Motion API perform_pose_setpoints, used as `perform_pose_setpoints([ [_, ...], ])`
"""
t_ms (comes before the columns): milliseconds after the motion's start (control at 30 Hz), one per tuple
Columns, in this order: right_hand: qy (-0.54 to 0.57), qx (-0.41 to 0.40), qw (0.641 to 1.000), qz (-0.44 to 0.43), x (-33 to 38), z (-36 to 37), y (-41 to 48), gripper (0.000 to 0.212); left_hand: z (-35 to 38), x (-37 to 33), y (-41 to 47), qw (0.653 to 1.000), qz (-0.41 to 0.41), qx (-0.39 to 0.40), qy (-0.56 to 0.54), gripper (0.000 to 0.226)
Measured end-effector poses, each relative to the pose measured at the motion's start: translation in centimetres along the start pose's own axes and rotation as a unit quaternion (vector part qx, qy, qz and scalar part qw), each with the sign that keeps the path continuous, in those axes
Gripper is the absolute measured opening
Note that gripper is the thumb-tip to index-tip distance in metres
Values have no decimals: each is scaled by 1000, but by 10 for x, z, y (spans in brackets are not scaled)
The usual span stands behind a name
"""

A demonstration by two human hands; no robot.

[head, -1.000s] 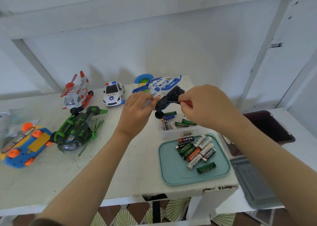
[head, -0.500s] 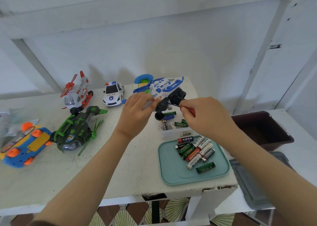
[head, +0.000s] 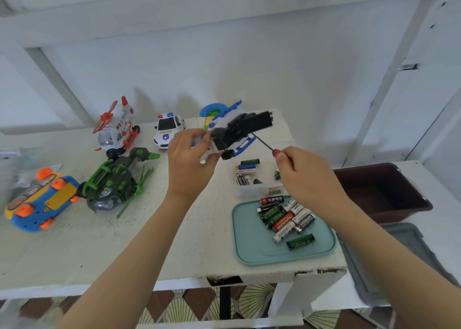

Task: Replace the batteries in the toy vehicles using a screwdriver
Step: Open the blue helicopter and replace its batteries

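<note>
My left hand (head: 190, 161) grips a white-and-blue toy plane (head: 237, 131) and holds it tilted above the table, its black underside turned toward me. My right hand (head: 303, 174) pinches the red handle of a thin screwdriver (head: 263, 142). The screwdriver's tip touches the black underside of the plane. Several batteries (head: 284, 217) lie on a teal tray (head: 252, 243) below my right hand. More batteries sit in a clear box (head: 257, 191) behind the tray.
On the white table (head: 99, 248) stand a police car (head: 167, 131), a red-and-white helicopter (head: 117, 129), a green helicopter (head: 117, 181) and an upturned blue-and-orange car (head: 40, 200). A brown bin (head: 384, 191) and a grey lid (head: 409, 251) lie to the right.
My left hand has rolled the toy plane so its black underside faces me. My right hand has drawn back to the right, and the screwdriver shaft now shows.
</note>
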State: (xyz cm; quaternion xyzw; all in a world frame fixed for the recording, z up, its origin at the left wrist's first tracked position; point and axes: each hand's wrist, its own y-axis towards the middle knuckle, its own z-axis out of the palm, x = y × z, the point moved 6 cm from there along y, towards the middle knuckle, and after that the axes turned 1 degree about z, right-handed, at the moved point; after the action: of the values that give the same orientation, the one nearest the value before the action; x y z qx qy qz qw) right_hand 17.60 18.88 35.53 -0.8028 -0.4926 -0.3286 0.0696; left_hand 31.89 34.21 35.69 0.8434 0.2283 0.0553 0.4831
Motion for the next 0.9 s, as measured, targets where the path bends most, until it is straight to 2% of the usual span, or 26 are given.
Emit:
perform_pose_setpoints([
  [167,79,27,996,-6,5,11,-18,11,-15,8,-9,992,-123,-13,-33,38],
  [233,84,48,995,-7,9,19,-28,10,-22,9,-15,983,-174,-23,-48,42],
  [300,26,75,997,-12,14,30,-37,17,-30,11,-24,975,-212,-38,-61,43],
  [400,-128,103,985,-44,22,48,-46,30,-41,17,-42,961,-259,-53,-85,45],
  [500,-158,133,976,-62,24,63,-50,31,-52,20,-62,946,-297,-73,-107,50],
  [600,-152,146,975,-72,24,72,-49,25,-61,21,-79,933,-324,-85,-131,53],
  [700,-147,141,977,-68,21,73,-47,29,-70,23,-95,927,-335,-99,-136,54],
  [800,-140,115,981,-69,16,65,-39,22,-77,22,-108,931,-328,-84,-137,50],
  [900,-197,137,968,-72,11,63,-31,26,-80,23,-119,947,-301,-61,-94,47],
])
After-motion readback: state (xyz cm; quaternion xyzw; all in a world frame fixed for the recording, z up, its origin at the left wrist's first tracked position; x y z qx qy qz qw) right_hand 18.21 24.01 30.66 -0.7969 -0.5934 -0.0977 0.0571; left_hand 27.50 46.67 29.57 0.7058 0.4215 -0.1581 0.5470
